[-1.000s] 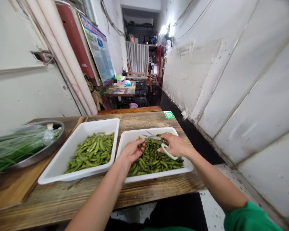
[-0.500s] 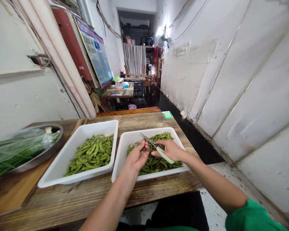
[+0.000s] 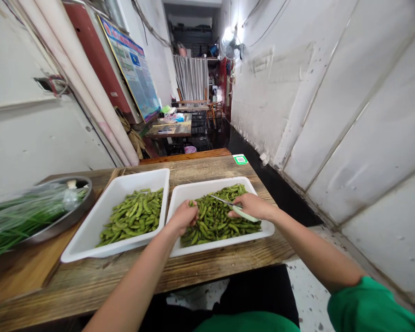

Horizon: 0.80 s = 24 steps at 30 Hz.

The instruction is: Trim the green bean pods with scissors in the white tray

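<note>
scissors (image 3: 242,214) are gripped in the right hand (image 3: 251,206) above green pods (image 3: 214,221), while the left hand (image 3: 184,216) pinches a pod (image 3: 192,203).

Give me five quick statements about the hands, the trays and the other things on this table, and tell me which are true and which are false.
1. The right hand holds scissors. True.
2. The left hand is over the left tray. False: it is at the left side of the right tray.
3. Green pods lie in both trays. True.
4. The metal basin stands to the right of both trays. False: it stands to the left of them.
5. A QR code sticker is near the far right corner of the tabletop. True.
</note>
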Each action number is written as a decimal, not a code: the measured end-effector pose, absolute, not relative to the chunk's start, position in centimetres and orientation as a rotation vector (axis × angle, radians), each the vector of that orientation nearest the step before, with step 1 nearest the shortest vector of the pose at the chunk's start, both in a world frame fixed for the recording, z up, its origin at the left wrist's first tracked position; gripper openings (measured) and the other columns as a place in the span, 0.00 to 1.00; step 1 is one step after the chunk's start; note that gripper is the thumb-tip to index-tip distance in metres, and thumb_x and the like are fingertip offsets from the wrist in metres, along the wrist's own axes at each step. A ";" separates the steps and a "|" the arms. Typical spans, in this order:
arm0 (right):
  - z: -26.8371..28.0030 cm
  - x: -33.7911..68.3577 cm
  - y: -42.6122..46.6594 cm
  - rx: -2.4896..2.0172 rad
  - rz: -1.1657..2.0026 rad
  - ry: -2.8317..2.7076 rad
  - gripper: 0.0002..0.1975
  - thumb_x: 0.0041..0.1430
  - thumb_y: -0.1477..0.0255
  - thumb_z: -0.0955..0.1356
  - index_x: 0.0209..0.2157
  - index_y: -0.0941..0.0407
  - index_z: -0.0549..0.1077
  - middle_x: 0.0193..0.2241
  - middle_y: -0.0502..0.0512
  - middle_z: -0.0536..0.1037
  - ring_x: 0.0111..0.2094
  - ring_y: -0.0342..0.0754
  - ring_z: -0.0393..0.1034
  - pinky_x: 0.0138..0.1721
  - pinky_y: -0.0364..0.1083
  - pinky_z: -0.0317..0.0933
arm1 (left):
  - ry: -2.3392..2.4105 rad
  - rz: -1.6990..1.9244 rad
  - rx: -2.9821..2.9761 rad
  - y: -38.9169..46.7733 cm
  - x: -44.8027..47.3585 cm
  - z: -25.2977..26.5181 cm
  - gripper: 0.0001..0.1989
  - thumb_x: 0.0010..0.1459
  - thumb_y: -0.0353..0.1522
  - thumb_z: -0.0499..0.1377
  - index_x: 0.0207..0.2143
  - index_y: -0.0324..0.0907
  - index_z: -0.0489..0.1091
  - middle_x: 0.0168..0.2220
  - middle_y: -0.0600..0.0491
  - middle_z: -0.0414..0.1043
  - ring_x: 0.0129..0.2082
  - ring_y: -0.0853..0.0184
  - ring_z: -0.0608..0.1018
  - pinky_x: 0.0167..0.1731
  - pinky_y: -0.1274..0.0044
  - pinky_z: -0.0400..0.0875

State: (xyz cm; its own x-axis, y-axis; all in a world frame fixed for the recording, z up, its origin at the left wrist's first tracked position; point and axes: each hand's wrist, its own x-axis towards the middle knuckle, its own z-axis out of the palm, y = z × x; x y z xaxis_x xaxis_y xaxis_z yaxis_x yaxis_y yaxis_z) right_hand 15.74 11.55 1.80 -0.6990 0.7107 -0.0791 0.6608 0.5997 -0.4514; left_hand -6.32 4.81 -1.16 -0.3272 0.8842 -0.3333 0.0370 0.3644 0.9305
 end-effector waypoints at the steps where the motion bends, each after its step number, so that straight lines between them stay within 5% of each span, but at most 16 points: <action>1: 1.7 15.7 11.5 -1.175 0.675 -2.714 0.24 0.43 0.51 0.63 0.30 0.57 0.74 0.22 0.53 0.72 0.24 0.44 0.64 0.23 0.40 0.51 | 1.748 1.071 0.920 5.1 -6.6 -1.4 0.06 0.41 0.24 0.56 0.23 0.40 0.62 0.13 0.60 0.58 0.13 0.76 0.61 0.14 0.84 0.50; 10: 1.1 14.3 11.2 -1.258 0.490 -2.671 0.23 0.44 0.51 0.63 0.34 0.55 0.72 0.27 0.56 0.74 0.30 0.49 0.67 0.26 0.41 0.53 | 2.084 0.753 1.439 7.9 -6.4 -3.0 0.12 0.28 0.25 0.64 0.08 0.40 0.61 0.10 0.57 0.56 0.16 0.72 0.62 0.18 0.81 0.49; 13: 1.2 14.4 11.1 -1.210 0.567 -2.624 0.24 0.45 0.52 0.62 0.38 0.55 0.70 0.28 0.55 0.74 0.30 0.47 0.67 0.27 0.41 0.53 | 1.973 0.859 1.343 7.5 -6.4 -2.6 0.05 0.35 0.30 0.62 0.15 0.39 0.68 0.11 0.57 0.59 0.14 0.74 0.60 0.16 0.82 0.49; 17: 1.5 14.6 10.9 -1.132 0.650 -2.600 0.27 0.43 0.54 0.65 0.43 0.56 0.67 0.27 0.53 0.72 0.27 0.45 0.65 0.26 0.40 0.53 | 1.530 1.084 1.045 6.0 -6.0 -1.4 0.12 0.42 0.37 0.59 0.29 0.37 0.69 0.16 0.57 0.61 0.12 0.78 0.54 0.12 0.84 0.46; 24: 1.7 14.7 10.8 -1.009 0.687 -2.615 0.22 0.43 0.55 0.65 0.37 0.55 0.71 0.22 0.49 0.69 0.22 0.41 0.60 0.24 0.39 0.50 | 1.161 1.234 0.807 4.6 -5.0 -0.4 0.15 0.42 0.32 0.61 0.35 0.38 0.66 0.23 0.54 0.65 0.15 0.80 0.60 0.12 0.87 0.50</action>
